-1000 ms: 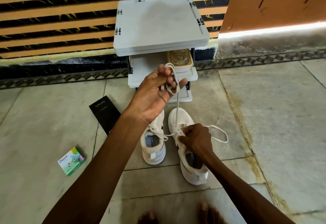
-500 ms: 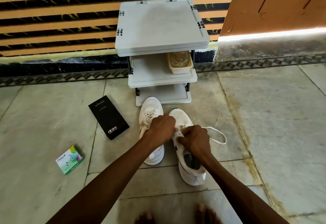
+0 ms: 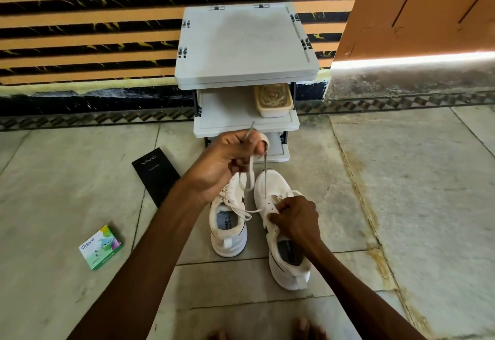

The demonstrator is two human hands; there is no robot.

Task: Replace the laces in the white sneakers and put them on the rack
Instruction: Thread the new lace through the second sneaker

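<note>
On stained tiles (image 3: pixel 401 179) below the striped wall (image 3: pixel 107 31) — left fingers (image 3: pixel 249 143) grip lace (image 3: pixel 264 176); right fingers (image 3: pixel 281 207) pinch sneaker (image 3: pixel 272 183).

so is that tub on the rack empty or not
Not empty: the tub on the middle shelf of the rack holds a tangle of pale strands.

Matt grey plastic rack (image 3: pixel 246 45), smooth white synthetic-looking sneakers (image 3: pixel 273 187) with a flat woven cloth lace (image 3: pixel 264 173), satin black cardboard box (image 3: pixel 155 176) and glossy printed green carton (image 3: pixel 101 247), on smooth, stained stone floor tiles (image 3: pixel 401 192).
</note>
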